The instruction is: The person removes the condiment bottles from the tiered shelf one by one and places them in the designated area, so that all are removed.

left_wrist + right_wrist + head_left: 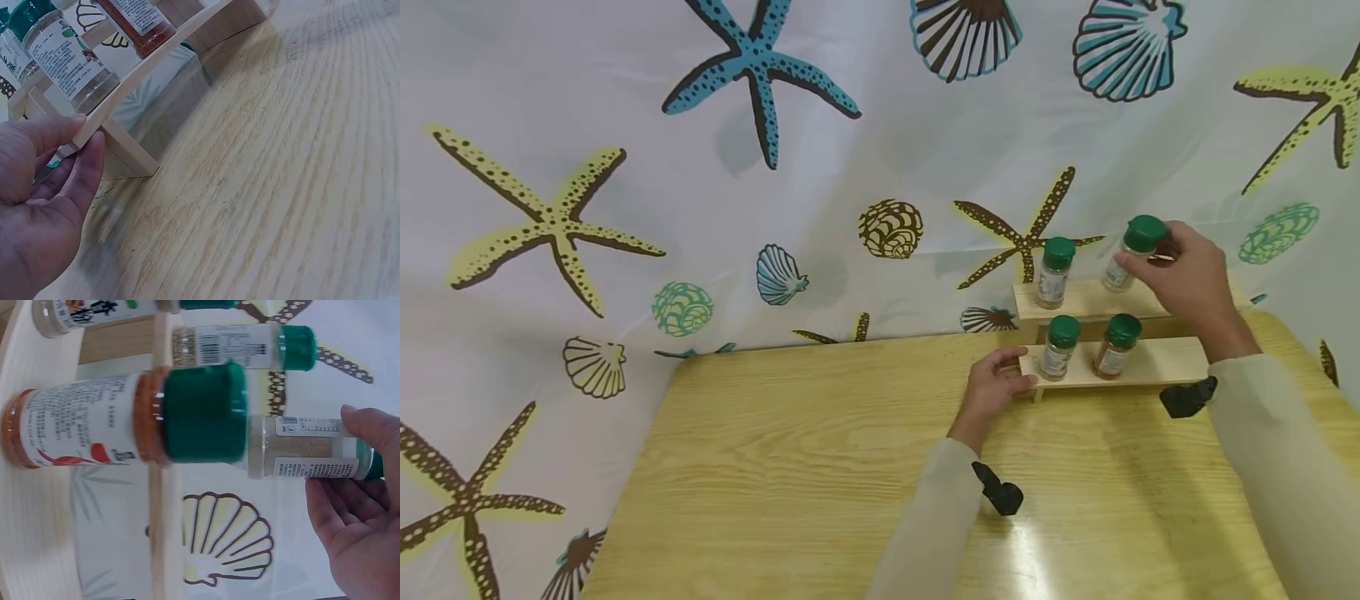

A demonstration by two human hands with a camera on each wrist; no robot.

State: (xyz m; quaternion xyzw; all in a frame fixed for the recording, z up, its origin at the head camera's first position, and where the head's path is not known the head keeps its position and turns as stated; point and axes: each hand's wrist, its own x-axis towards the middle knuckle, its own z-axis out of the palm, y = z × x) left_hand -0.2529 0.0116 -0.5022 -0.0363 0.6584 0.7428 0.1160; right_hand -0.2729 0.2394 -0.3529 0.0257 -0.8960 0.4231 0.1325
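Observation:
My right hand point(1195, 271) grips a spice jar point(1145, 233) with a green lid over the upper shelf of a two-step wooden rack point(1168, 360). The right wrist view shows pale powder in this jar point(300, 447), and a gap between its base and the shelf. With thumb on top and fingers beneath, my left hand point(47, 206) pinches the left end of the rack's lower shelf. On that shelf stand a jar of greyish spice point(1056, 354) and a jar of reddish spice point(1112, 354). Another green-lidded jar point(1052, 279) stands upright at the upper shelf's left.
The rack stands on a wood-grain table point(820, 450), toward its back right. Behind it hangs a white cloth point(820, 200) printed with starfish and shells. Black wrist cameras point(1000, 492) are strapped over both pale sleeves point(1273, 450).

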